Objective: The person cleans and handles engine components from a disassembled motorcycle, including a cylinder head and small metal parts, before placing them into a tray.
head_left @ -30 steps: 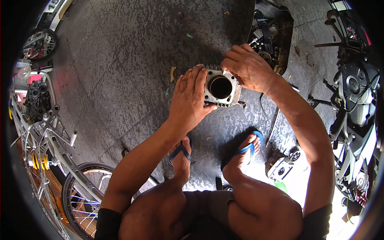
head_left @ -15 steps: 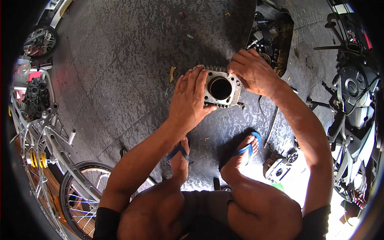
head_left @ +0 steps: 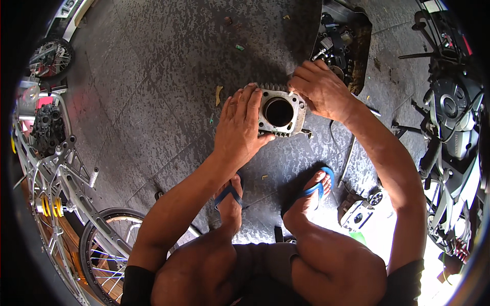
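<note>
A finned metal engine cylinder (head_left: 295, 124) sits on the dark floor in front of me, its flat gasket face and round dark bore turned up. My left hand (head_left: 239, 116) grips its left side, fingers along the far edge and thumb at the near edge. At the cylinder's far right corner, my right hand (head_left: 322, 91) is closed in a pinch, its fingertips against the face. A small pale bit shows at those fingertips, too small to name. The palm side of the right hand is hidden.
A dark tray (head_left: 361, 56) of engine parts lies beyond my right hand. A silver frame (head_left: 69, 178) and a spoked wheel (head_left: 97, 255) stand at left, a motorcycle (head_left: 451, 117) at right. Another metal engine part (head_left: 356, 217) lies near my right foot.
The whole view has shifted slightly. Both hands keep nearly the same place on the cylinder, and the right fingertips have moved very little at the corner.
</note>
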Demonstrator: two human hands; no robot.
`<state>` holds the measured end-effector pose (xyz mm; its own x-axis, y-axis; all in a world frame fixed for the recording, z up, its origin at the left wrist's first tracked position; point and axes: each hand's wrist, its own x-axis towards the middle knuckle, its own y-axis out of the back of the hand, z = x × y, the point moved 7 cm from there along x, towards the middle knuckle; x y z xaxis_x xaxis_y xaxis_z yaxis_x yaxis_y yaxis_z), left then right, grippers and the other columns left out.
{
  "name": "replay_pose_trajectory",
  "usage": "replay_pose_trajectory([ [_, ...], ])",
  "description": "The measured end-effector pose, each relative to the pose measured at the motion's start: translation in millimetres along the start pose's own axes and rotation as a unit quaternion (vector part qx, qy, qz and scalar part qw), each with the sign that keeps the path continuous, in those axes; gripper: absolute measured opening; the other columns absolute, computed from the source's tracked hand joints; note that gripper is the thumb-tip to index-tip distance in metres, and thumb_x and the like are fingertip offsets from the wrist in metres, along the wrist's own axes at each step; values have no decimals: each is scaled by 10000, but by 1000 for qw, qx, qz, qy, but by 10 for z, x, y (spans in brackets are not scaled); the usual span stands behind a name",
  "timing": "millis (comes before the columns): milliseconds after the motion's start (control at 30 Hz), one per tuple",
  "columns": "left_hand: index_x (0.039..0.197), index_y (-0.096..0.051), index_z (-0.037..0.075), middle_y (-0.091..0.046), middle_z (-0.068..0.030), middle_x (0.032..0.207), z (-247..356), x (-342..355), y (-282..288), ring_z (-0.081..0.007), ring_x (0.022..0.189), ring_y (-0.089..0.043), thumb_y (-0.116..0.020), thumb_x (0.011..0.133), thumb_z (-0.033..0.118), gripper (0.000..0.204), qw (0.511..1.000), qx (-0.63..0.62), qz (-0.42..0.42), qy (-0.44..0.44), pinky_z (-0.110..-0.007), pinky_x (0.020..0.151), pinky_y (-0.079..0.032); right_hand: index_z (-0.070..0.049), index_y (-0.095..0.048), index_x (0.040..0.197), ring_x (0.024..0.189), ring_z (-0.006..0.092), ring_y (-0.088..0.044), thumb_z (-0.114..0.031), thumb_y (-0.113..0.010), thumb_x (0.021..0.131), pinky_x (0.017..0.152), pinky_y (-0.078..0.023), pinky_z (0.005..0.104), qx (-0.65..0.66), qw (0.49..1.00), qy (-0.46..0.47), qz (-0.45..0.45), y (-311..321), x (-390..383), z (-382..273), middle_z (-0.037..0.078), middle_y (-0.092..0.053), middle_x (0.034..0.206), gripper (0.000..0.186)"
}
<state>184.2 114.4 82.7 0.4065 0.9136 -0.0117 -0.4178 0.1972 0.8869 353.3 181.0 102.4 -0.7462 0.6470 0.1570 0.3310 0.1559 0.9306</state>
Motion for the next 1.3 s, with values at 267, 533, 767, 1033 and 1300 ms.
replay_pose_trajectory([
  [267,1534,-296,76,-414,-189,1556,-13,-1,-16,-387,1437,-427,-974,623,284,1154,1000,-3,2,3,-524,1215,-348,-100,-641,980,974,239,-577,-107,-792,767,881,-441,392,-41,999,17,0,-9,38,-29,39,-585,945,261],
  [533,1533,-301,66,-418,-190,1554,26,17,-8,-386,1432,-430,-978,615,272,1159,1000,-9,5,-5,-521,1218,-344,-104,-639,975,993,242,-578,-100,-794,760,891,-441,394,-30,1000,4,-2,-36,43,-7,44,-587,964,265],
  [767,1541,-307,74,-413,-170,1558,25,1,-21,-382,1440,-417,-978,615,276,1162,1000,7,3,6,-513,1221,-345,-104,-656,999,1020,231,-597,-101,-771,826,908,-454,392,2,999,-37,-28,-70,-223,-36,42,-608,975,208],
  [1033,1533,-318,65,-416,-165,1553,23,-8,-6,-379,1437,-418,-978,611,289,1156,1000,7,4,2,-511,1223,-341,-43,-665,944,930,288,-637,-105,-708,888,894,-491,432,50,988,-141,22,-140,-340,-67,102,-639,932,94],
  [1300,1533,-314,53,-419,-174,1549,-2,-15,14,-384,1431,-423,-981,605,291,1167,1000,11,16,-7,-516,1223,-339,-5,-641,890,838,352,-647,-83,-672,892,796,-528,457,93,975,-180,85,-160,-417,-175,177,-637,879,84],
])
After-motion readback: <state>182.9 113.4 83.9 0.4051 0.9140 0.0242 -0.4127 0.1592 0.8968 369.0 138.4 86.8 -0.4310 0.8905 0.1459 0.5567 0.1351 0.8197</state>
